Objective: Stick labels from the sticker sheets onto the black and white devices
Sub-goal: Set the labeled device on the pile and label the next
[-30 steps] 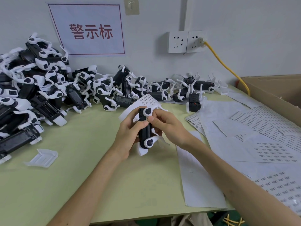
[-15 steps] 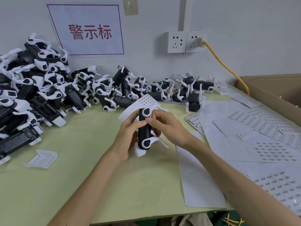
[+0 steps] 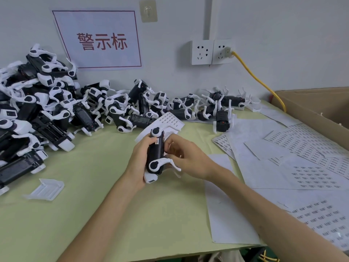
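Device: black and white device (image 3: 155, 154) held on end above the desk (image 3: 94, 195), small label (image 3: 156, 142) near its top.
Left hand (image 3: 139, 159): grip wrapped round the device's left side.
Right hand (image 3: 186, 159): fingers curled against the device's right side; cannot tell whether this grip holds it.
Sticker sheets (image 3: 311, 167): on the desk, right of the device.

A plain white wall (image 3: 283, 35) stands behind the pale green worktop (image 3: 94, 214). Taped to it is a paper sign (image 3: 98, 39) with a red border and red characters. Right of the sign, higher up, sits a small beige wall plate (image 3: 148, 10). A white conduit (image 3: 207, 17) drops to a double socket (image 3: 212, 52), from which a yellow cable (image 3: 258, 79) runs down towards an open cardboard box (image 3: 311, 104) at the right edge. The light is soft and even.
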